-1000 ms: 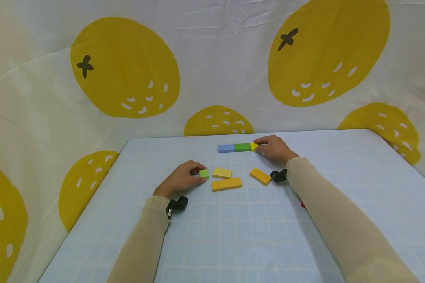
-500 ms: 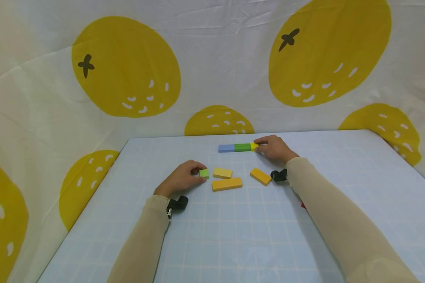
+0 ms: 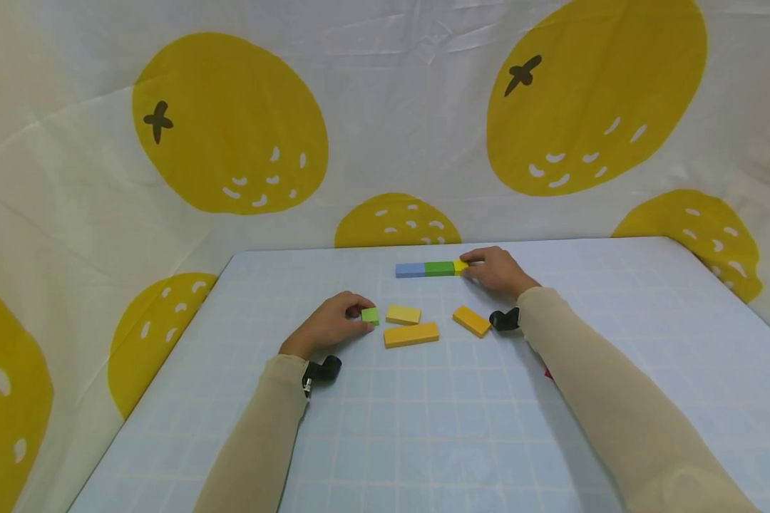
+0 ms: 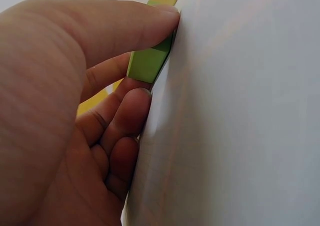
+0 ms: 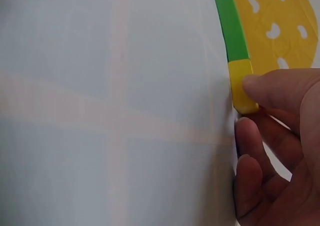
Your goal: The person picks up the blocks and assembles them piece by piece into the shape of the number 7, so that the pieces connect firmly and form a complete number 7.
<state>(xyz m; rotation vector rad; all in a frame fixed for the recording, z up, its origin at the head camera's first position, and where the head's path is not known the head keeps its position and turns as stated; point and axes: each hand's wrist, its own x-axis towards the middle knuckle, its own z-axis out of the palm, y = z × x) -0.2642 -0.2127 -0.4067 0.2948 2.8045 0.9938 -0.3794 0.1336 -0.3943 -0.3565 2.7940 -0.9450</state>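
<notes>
At the back of the table lies a row of blocks touching end to end: a blue block (image 3: 410, 270), a dark green block (image 3: 439, 268) and a yellow block (image 5: 241, 98). My right hand (image 3: 497, 272) pinches the yellow block at the row's right end, thumb on its near side. Farther left and closer to me, my left hand (image 3: 330, 322) pinches a small light green block (image 4: 146, 65) between thumb and fingers, down at the tabletop. Just right of it lie a pale yellow block (image 3: 403, 314) and a longer orange-yellow block (image 3: 411, 335).
An orange block (image 3: 471, 321) lies at an angle left of the right wrist's camera (image 3: 504, 320). A red piece (image 3: 548, 372) is mostly hidden under the right forearm. Behind the table (image 3: 423, 427) hangs a white cloth (image 3: 411, 128) with big yellow fruit prints.
</notes>
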